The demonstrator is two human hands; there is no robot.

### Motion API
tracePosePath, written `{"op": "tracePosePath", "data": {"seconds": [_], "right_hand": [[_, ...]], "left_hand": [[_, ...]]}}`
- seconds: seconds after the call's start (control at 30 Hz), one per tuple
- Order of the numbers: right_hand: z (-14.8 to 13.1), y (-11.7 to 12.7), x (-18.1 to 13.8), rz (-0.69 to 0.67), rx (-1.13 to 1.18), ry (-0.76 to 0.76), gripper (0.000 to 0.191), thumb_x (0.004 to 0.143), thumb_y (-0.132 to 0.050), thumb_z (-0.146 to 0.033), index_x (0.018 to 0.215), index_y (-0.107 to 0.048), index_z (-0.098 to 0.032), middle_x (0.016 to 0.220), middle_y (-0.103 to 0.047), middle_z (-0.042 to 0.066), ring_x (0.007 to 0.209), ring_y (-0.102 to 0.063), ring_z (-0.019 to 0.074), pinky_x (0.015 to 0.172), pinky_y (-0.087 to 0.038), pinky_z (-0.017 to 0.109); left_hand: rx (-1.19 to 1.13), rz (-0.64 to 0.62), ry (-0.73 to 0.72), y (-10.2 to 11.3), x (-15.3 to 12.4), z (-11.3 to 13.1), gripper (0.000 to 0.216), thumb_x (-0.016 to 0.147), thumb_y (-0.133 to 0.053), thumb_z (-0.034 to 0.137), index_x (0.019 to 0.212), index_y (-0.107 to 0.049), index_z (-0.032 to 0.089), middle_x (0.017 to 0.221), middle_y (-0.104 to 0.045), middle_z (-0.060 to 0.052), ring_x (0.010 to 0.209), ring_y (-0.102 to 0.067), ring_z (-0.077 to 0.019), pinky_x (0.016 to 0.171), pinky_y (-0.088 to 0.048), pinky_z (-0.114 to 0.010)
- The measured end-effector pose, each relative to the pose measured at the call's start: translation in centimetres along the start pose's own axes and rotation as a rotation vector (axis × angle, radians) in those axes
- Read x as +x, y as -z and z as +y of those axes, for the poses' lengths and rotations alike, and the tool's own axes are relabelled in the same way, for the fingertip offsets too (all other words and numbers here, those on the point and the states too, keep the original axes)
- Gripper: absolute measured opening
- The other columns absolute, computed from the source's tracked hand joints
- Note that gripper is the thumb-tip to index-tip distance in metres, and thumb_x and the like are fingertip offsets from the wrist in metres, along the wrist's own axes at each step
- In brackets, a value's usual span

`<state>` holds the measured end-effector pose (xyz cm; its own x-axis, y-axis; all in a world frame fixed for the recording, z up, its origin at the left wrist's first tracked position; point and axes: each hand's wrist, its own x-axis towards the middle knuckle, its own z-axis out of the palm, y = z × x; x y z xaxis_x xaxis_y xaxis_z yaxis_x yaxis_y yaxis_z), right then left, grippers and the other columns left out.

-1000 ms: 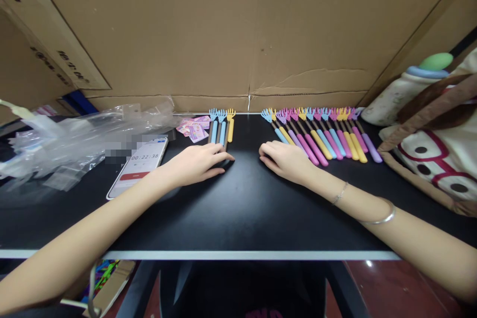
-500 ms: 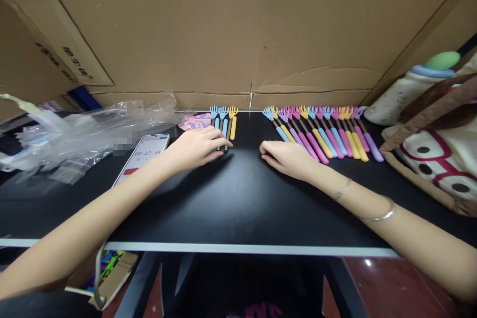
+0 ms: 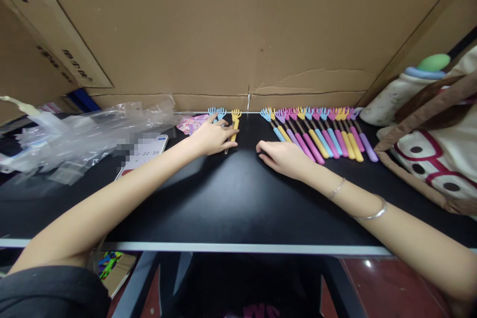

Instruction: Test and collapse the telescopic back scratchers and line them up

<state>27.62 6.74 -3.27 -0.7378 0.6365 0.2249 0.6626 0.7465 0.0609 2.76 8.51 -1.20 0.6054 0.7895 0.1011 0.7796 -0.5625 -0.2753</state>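
My left hand (image 3: 212, 137) lies flat, fingers stretched, over three small hand-shaped back scratchers at the back of the black table (image 3: 231, 198). Two blue heads (image 3: 216, 111) stick out past my fingers, and the yellow scratcher (image 3: 235, 121) shows beside them. My right hand (image 3: 283, 157) rests on the table with fingers loosely curled, just left of a long row of several scratchers (image 3: 320, 131) with blue, yellow, pink and purple handles. It holds nothing that I can see.
A phone (image 3: 143, 156) showing a timer lies left of my left arm. Crumpled clear plastic bags (image 3: 82, 131) fill the left side; small pink packets (image 3: 192, 123) lie behind. A cardboard wall (image 3: 238, 35) closes the back. A bag (image 3: 436, 154) and bottle (image 3: 402, 89) stand right.
My left hand has slid farther back over the three scratchers, pushing them toward the cardboard wall. My right hand has hardly moved.
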Motion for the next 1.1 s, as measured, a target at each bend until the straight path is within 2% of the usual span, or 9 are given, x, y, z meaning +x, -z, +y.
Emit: {"op": "tracePosePath", "data": {"seconds": [0.27, 0.43, 0.57, 0.77, 0.93, 1.1], "right_hand": [[-0.1, 0.2, 0.0, -0.004, -0.064, -0.051, 0.021, 0.096, -0.04, -0.027, 0.101, -0.059, -0.02, 0.086, -0.071, 0.003, 0.074, -0.064, 0.0179, 0.061, -0.033, 0.029], [0.2, 0.0, 0.1, 0.096, -0.018, -0.08, 0.022, 0.094, -0.043, -0.025, 0.107, -0.058, -0.018, 0.098, -0.071, 0.007, 0.089, -0.063, 0.02, 0.07, -0.039, 0.03], [0.2, -0.2, 0.1, 0.139, 0.058, -0.037, 0.02, 0.095, -0.041, -0.024, 0.103, -0.059, -0.019, 0.099, -0.069, 0.008, 0.09, -0.06, 0.0197, 0.073, -0.041, 0.03], [-0.1, -0.1, 0.2, 0.124, 0.094, 0.003, 0.018, 0.095, -0.042, -0.027, 0.096, -0.058, -0.019, 0.092, -0.066, 0.007, 0.087, -0.057, 0.0202, 0.072, -0.04, 0.03], [0.0, 0.5, 0.2, 0.088, 0.156, -0.01, 0.013, 0.092, -0.046, -0.026, 0.089, -0.057, -0.02, 0.085, -0.064, 0.006, 0.081, -0.056, 0.0182, 0.07, -0.039, 0.028], [-0.5, 1.2, 0.1, 0.013, 0.138, -0.034, 0.01, 0.087, -0.05, -0.025, 0.079, -0.053, -0.02, 0.079, -0.06, 0.004, 0.077, -0.051, 0.0177, 0.064, -0.035, 0.027]], "left_hand": [[-0.003, 0.048, -0.099, 1.4, -1.1, 3.5, 0.044, 0.096, -0.046, 0.042, 0.131, -0.056, 0.017, 0.129, -0.064, -0.009, 0.116, -0.057, -0.0246, 0.112, -0.025, -0.049], [-0.03, 0.091, -0.168, 2.3, -2.1, 5.9, 0.041, 0.094, -0.051, 0.039, 0.125, -0.059, 0.014, 0.12, -0.068, -0.011, 0.107, -0.061, -0.0248, 0.11, -0.027, -0.05], [-0.061, 0.159, -0.22, 3.0, -2.7, 7.4, 0.032, 0.095, -0.051, 0.038, 0.117, -0.062, 0.018, 0.108, -0.072, -0.007, 0.102, -0.063, -0.0224, 0.105, -0.031, -0.046], [-0.052, 0.264, -0.293, 2.9, -2.6, 7.9, 0.013, 0.092, -0.054, 0.029, 0.095, -0.063, 0.02, 0.093, -0.071, -0.001, 0.094, -0.062, -0.0184, 0.081, -0.038, -0.034], [-0.044, 0.27, -0.332, 2.7, -2.3, 7.9, 0.014, 0.088, -0.062, 0.027, 0.102, -0.062, 0.023, 0.103, -0.068, -0.001, 0.099, -0.061, -0.0165, 0.078, -0.038, -0.031], [-0.002, 0.265, -0.359, 2.8, -2.2, 8.9, 0.015, 0.09, -0.06, 0.032, 0.101, -0.061, 0.023, 0.103, -0.066, -0.001, 0.102, -0.059, -0.0177, 0.074, -0.038, -0.032]]}}
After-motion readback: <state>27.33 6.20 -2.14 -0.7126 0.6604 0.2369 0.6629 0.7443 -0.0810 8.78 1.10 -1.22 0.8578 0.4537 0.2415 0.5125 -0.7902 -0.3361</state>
